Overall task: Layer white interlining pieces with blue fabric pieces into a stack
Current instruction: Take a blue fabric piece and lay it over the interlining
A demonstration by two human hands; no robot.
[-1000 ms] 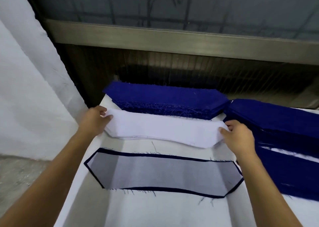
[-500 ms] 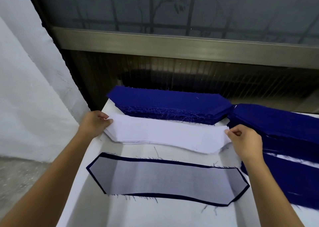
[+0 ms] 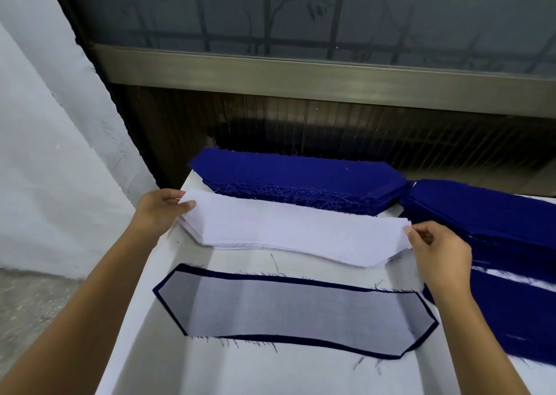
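A pile of white interlining pieces (image 3: 294, 229) lies across the middle of the white table (image 3: 270, 370). My left hand (image 3: 159, 211) holds the pile's left end, thumb on top. My right hand (image 3: 439, 250) pinches the right end of the top white piece. In front of the pile lies a layered piece (image 3: 294, 310): translucent white interlining on blue fabric, with a dark blue border showing all round. Behind the white pile sits a thick stack of blue fabric pieces (image 3: 301, 181).
More blue fabric stacks (image 3: 487, 214) lie at the right, with a flat blue piece (image 3: 517, 319) near the right edge. A dark wall and metal window ledge (image 3: 301, 73) stand behind the table. A white wall (image 3: 45, 154) and floor are to the left.
My right hand has shifted slightly and now pinches the top white piece's right tip. The left hand keeps its hold. The view has tilted a little.
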